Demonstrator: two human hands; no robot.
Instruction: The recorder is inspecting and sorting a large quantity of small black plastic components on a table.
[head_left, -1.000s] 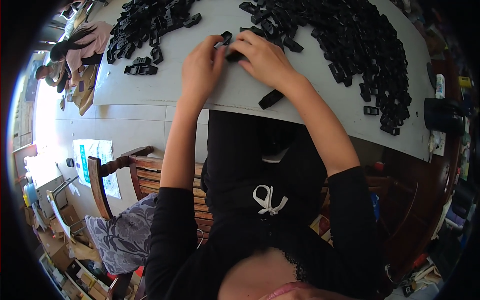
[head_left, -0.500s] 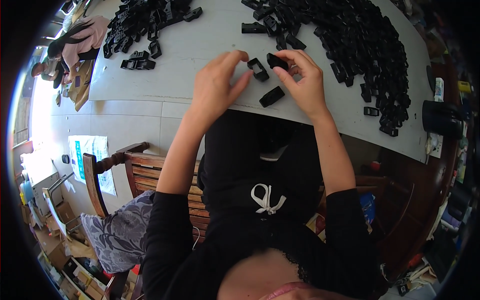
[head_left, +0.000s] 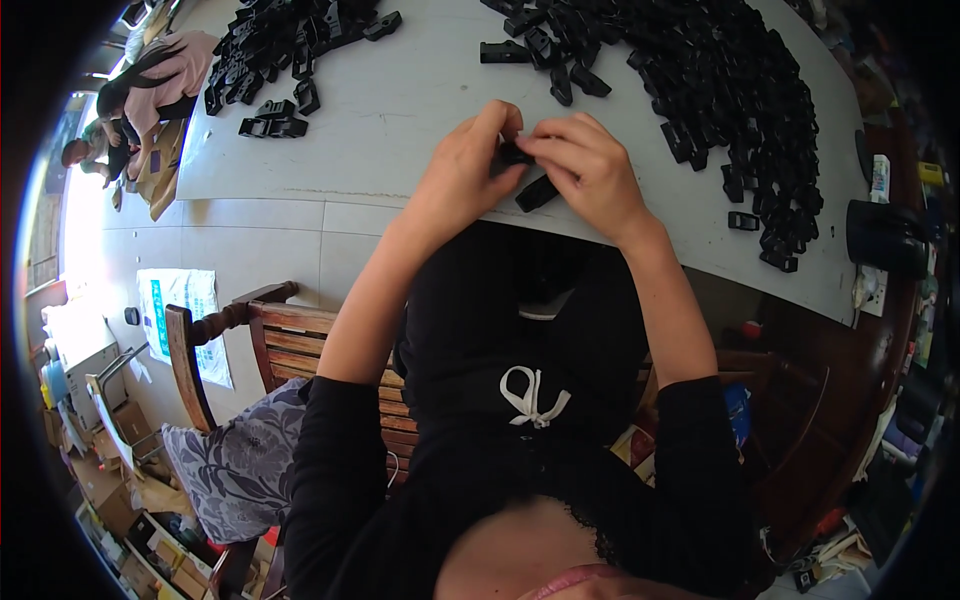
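My left hand (head_left: 462, 168) and my right hand (head_left: 592, 172) meet over the near edge of the table. Between their fingertips is a small black plastic part (head_left: 514, 154), mostly covered by the fingers. The left thumb and fingers close around it from the left. The right thumb and fingertips are pinched together at its top right; what exactly lies under them is hidden. Just below, a second black plastic part (head_left: 538, 194) rests on the tabletop, partly behind the right hand.
The pale grey table (head_left: 400, 110) bears a big heap of black parts (head_left: 740, 90) at right and a smaller pile (head_left: 290, 50) at far left. A wooden chair (head_left: 300, 345) with a patterned cushion (head_left: 240, 460) is at left. Other people sit beyond the table's left end.
My right hand has brought the black part it held leftward to my left hand. My left hand has shifted right, and its fingers have closed around the open-framed black part.
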